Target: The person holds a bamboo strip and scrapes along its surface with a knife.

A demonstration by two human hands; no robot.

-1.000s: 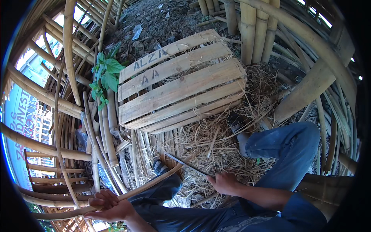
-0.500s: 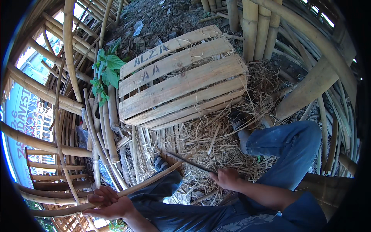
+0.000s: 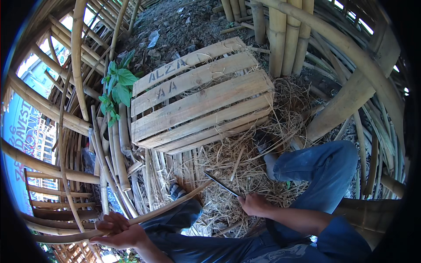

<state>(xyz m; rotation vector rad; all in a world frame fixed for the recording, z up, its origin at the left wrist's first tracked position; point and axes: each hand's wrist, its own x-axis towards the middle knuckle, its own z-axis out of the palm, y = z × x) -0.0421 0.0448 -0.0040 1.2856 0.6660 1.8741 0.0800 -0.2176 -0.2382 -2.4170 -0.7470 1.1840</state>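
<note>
My left hand (image 3: pixel 120 231) is closed around a long, pale bamboo strip (image 3: pixel 169 205), its fingers curled over it. The strip slants up to the right across my leg, its far end over the ground between my legs. My right hand (image 3: pixel 255 204) grips the handle of a knife, largely hidden in the fist. The knife's dark, narrow blade (image 3: pixel 222 184) points up and left, its tip by the strip's far end. Whether blade and strip touch, I cannot tell.
A slatted wooden crate (image 3: pixel 201 94) stands ahead, with dry shavings (image 3: pixel 232 166) in front of it. Bamboo poles (image 3: pixel 118 153) and a leafy plant (image 3: pixel 117 85) are at the left. Thick upright bamboo posts (image 3: pixel 285 39) and a slanting pole (image 3: pixel 340 107) stand at the right.
The knife blade has drawn back to the right, from lying across the strip to beside its far end. The strip has shifted slightly left with my left hand. The view has tilted a little.
</note>
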